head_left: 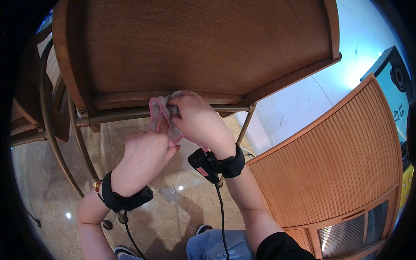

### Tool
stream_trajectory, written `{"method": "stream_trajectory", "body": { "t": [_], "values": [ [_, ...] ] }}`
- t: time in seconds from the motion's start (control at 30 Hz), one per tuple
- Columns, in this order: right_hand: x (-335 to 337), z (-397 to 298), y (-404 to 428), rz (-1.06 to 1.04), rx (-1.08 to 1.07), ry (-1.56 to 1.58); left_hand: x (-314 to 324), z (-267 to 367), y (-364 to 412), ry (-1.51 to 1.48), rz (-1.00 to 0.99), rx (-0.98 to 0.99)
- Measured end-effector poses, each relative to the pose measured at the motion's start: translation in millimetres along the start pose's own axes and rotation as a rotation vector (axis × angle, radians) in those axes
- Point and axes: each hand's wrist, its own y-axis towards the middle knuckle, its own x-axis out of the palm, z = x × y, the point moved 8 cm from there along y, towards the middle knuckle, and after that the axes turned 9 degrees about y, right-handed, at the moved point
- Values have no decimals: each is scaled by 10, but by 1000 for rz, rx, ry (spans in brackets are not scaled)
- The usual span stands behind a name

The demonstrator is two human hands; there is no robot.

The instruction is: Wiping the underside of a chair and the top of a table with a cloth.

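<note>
A grey cloth with pink edging is wrapped over the metal tube along the near edge of a brown wooden shelf or seat panel. My right hand presses the cloth against the wooden rail and the tube, fingers bent into its folds. Just below and to the left, my left hand has its index finger in the lower part of the cloth, with the thumb apart. Its other fingers are curled, and their grip is partly hidden. Both wrists wear black straps with small cabled devices.
Bronze-coloured metal legs stand at the left, beside another wooden piece of furniture. A ribbed wooden cabinet stands at the right, near a turquoise-fronted object. Shiny beige floor tiles lie below.
</note>
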Motion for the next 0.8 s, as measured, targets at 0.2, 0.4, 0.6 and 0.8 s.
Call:
{"method": "stream_trajectory", "body": {
  "t": [0.2,0.4,0.6,0.8],
  "values": [
    [17,-12,-11,19,-3,8,27,23,6,6,-17,-11],
    [28,-93,-16,50,-86,-79,12,49,-11,33,9,-22],
    [52,-110,-20,91,-80,-154,63,94,-22,37,42,29],
    [60,-104,-30,102,-57,-178,56,95,-20,6,49,36]
  ]
}}
